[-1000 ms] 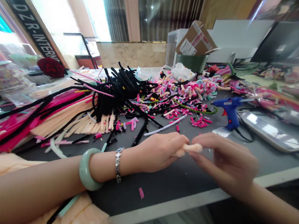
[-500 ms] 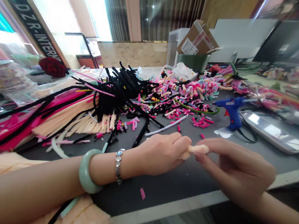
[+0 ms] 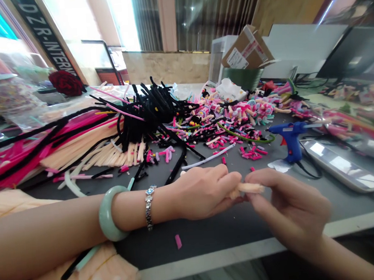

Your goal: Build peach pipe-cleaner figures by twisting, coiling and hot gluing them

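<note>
Right up close, a peach bundle [image 3: 94,272] pokes out beneath the left forearm, and a pink scrap [image 3: 178,241] lies on the dark counter [image 3: 216,236]. Now the hands: the left hand [image 3: 206,193] is curled tight around a small cream piece [image 3: 253,188], while the right hand [image 3: 295,202] pinches its free end between thumb and forefinger, other fingers loosely bent. So the piece is up off the counter, bridging the two. Next to no weight in it, I'd say; soft outside, probably bendable, hardly slippery. A light fingertip pinch near the end ought to do; squeezing could flatten the fuzz. And the look of it: pale, fuzzy, stubby, partly hidden by fingers. Further back, a blue glue gun [image 3: 291,143], a bristling black bundle [image 3: 141,126], then a tilted cardboard box [image 3: 247,50].
</note>
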### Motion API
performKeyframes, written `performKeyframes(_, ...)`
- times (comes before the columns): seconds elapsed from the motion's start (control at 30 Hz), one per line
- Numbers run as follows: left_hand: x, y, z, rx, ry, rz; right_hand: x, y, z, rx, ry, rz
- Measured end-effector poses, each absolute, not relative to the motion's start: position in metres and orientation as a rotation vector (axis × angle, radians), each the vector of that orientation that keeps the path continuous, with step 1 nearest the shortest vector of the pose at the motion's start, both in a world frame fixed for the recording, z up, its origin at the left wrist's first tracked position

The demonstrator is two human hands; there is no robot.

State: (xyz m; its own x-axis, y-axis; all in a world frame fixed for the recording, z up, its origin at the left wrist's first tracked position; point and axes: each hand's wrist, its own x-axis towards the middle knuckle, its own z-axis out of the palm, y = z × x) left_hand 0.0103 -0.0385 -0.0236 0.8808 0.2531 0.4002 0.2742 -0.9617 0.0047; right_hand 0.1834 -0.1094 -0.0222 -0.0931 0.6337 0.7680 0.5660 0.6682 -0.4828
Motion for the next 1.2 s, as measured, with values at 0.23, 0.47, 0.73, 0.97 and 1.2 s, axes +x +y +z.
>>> performKeyframes(0.23,0.010,-0.038,-0.023,-2.945,-0.526,-0.617,0.181,-0.111,-0.023,-1.028,-1.815,-0.160)
performKeyframes(0.47,0.008,-0.039,-0.023,-2.919,-0.479,-0.725,0.182,-0.110,-0.030,-1.006,-1.765,-0.370)
performKeyframes(0.73,0.006,-0.039,-0.022,-3.009,-0.500,-0.778,0.182,-0.110,-0.027,-0.963,-1.820,-0.348)
performKeyframes(0.97,0.005,-0.038,-0.026,-3.028,-0.520,-0.887,0.182,-0.109,-0.021,-0.894,-1.909,-0.281)
performKeyframes(1.2,0.006,-0.037,-0.024,-3.010,-0.388,-1.085,0.179,-0.117,-0.019,-0.867,-1.931,-0.173)
